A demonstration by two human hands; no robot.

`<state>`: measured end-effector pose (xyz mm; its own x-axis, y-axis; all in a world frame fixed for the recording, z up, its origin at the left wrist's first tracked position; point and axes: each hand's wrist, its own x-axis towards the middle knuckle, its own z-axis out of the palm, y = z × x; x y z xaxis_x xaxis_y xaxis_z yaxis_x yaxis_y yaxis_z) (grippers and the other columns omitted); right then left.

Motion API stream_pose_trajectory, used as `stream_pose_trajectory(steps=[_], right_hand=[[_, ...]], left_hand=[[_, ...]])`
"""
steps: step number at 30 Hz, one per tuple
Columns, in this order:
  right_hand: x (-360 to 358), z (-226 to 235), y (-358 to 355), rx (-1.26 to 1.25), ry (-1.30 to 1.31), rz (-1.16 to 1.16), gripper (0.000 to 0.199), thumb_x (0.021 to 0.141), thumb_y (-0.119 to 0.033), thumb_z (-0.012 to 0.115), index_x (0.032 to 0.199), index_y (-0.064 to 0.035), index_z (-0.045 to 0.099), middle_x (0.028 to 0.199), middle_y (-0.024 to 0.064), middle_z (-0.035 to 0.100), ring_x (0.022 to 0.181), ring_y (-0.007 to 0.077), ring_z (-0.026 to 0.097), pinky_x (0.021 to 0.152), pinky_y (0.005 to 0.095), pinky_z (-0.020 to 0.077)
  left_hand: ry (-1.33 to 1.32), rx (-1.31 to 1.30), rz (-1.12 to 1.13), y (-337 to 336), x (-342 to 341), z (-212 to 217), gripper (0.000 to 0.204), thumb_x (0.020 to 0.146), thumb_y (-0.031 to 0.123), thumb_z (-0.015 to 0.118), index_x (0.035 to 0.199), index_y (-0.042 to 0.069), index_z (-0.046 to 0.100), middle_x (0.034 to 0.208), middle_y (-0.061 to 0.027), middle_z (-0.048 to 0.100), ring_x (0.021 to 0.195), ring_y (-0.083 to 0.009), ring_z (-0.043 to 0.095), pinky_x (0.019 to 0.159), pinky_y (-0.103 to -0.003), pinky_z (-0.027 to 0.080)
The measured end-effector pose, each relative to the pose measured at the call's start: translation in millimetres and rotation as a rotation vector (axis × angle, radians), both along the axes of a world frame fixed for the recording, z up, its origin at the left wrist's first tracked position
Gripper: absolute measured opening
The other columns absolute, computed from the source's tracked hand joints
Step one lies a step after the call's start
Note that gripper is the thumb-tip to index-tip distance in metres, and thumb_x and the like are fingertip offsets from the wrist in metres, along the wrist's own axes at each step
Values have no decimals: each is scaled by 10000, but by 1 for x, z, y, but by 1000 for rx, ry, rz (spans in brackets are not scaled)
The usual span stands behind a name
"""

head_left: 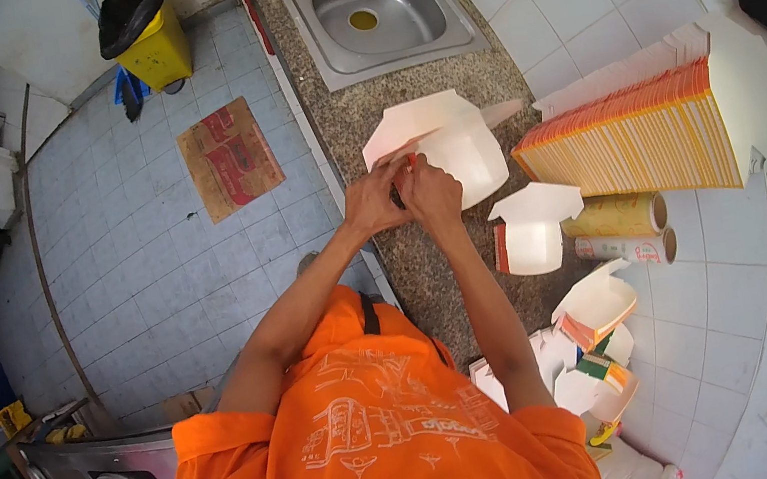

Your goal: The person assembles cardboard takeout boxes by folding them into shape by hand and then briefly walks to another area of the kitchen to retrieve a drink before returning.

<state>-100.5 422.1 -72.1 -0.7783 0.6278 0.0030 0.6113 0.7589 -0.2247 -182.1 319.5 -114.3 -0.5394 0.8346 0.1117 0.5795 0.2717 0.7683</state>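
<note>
A white-lined cardboard food box, partly folded into shape, stands on the speckled granite counter. Both hands meet at its near-left corner. My left hand pinches the side flap there. Close beside it, my right hand has its fingers curled and pressed on the same corner, where a bit of orange-red print shows. The fingertips partly hide the joint between the panels. To the right of my right hand sits a smaller open box, white inside with a red side.
A steel sink lies beyond the box. Along the tiled wall lean many flat box blanks in a stack, with two rolls below. More folded boxes stand nearer. On the floor are flattened cardboard and a yellow bin.
</note>
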Motion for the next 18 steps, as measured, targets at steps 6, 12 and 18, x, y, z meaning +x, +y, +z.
stream_pose_trajectory(steps=[6,12,18], right_hand=[[-6,-13,-2,-43,116,101,348,898,-271,458,937,57,564,714,269,677,661,419,694,601,521,558],[0,-14,11,-78,19,54,320,913,-309,496,978,-17,610,796,215,698,736,426,683,675,522,541],[57,-19,151,214,293,-348,453,990,-392,458,1102,4,646,1107,226,670,1044,416,628,891,551,478]], left_hand=[[55,116,33,8,2,-32,806,691,410,798,1378,116,496,1304,-122,596,1106,-359,627,899,-455,530],[8,133,58,7,7,-24,853,634,407,857,1336,92,488,1299,-135,576,1107,-349,625,896,-451,532],[336,447,-39,5,39,17,551,775,325,799,1246,139,582,1181,-130,601,1259,-344,503,1019,-517,426]])
